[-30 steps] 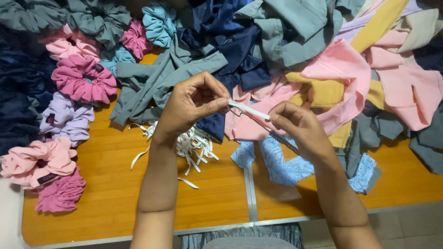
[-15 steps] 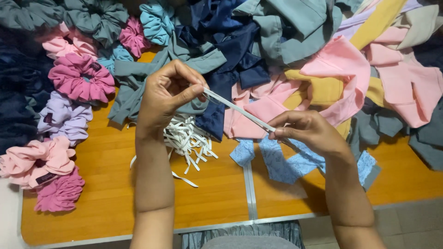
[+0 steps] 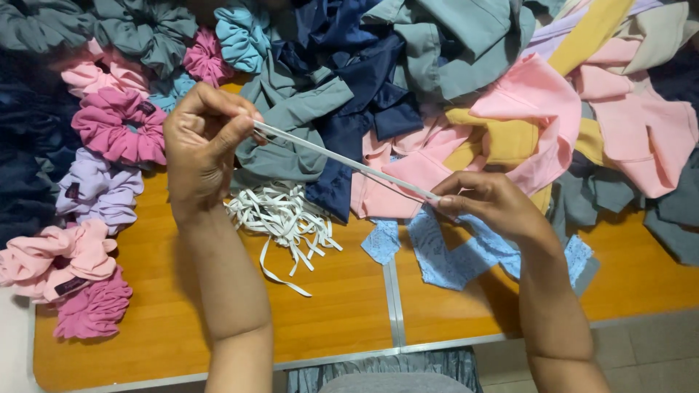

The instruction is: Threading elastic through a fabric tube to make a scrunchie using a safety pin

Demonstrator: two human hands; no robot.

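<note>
White elastic: thin flat white elastic strip point(image 3: 342, 161), pulled taut on a diagonal between both hands, above the fabric pile, upper-left end higher.
L hand: left hand point(image 3: 204, 145) raised over desk's left half, wrist bent, fingers point(image 3: 231, 129) closed, pinching strip's upper end.
R hand: right hand point(image 3: 495, 207) lower, near centre-right, fingers pinched shut on strip's lower end, forearm angled in from bottom right.
Desk: orange wooden desk point(image 3: 342, 306) w/ metal seam down the middle.
Elastic heap: loose bundle of cut white elastic pieces point(image 3: 280, 215) on desk, just below the L hand.
Scrunchies: pink, magenta, lilac fabric scrunchies point(image 3: 109, 127) along left edge; small dark label tags on some.
Fabric: pile of grey, navy, pink, mustard cloth pieces point(image 3: 466, 94) across top; light blue lace scraps point(image 3: 451, 251) under R hand.
</note>
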